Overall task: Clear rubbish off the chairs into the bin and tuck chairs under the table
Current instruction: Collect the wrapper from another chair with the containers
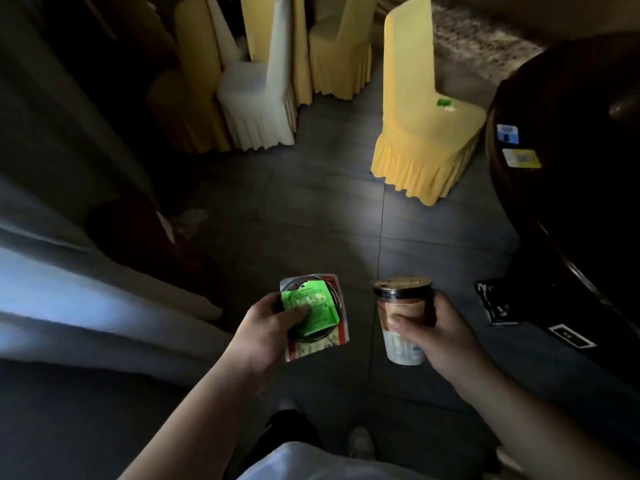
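Note:
My left hand (268,329) grips a stack of rubbish: a green packet (317,306) lying on a red-and-white wrapper (332,336). A plastic drink cup (403,320) with a dark lid, pale liquid at the bottom, is held in my right hand (443,336). Both hands are over the dark tiled floor. Ahead on the right stands a yellow-covered chair (422,140) with a small green scrap (445,103) on its seat. It is next to the dark round table (568,188) on the right. No bin can be made out.
Several more covered chairs, yellow (337,57) and white (258,98), are grouped at the back. Pale curtains (69,258) hang along the left. Two stickers (516,147) sit on the table, and black-and-white cards (495,303) lie below its edge. My feet show at the bottom.

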